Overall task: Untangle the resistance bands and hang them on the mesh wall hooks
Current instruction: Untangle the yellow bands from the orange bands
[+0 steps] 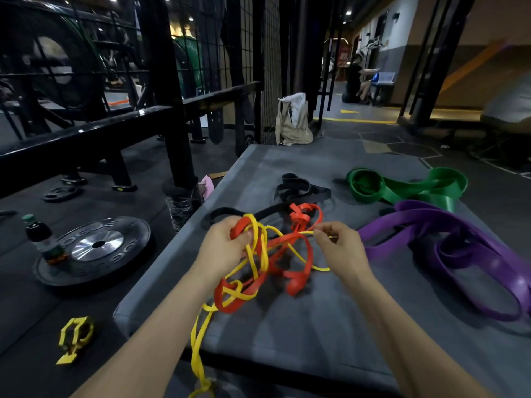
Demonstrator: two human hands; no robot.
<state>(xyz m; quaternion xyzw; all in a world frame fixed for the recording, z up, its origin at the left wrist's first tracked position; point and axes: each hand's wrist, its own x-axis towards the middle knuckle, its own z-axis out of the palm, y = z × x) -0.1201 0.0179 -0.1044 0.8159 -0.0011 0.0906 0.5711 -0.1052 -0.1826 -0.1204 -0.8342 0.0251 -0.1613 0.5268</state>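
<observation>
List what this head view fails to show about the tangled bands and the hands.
- Thin yellow rubber band: lower end cut off by the bottom edge.
- Flat orange rubber band: crossings blurred and overlapped by the yellow one.
- Left hand fingertips: buried in the bundle.
- Right hand: pinch seen from behind.
- Wide purple band: blurred at right.

Dim gym, lit from small ceiling spots (348, 12) far overhead — warm glow down the corridor at right. Grey mat (301, 326) mid-lit; soft shadows pool under the tangled bands. Glare on the steel hub of the weight plate (97, 245) and along the black rail (138, 113). Wide-angle bend at the edges — uprights lean. Purple band (488, 271) smeared by motion blur at right; background soft, grainy.
</observation>
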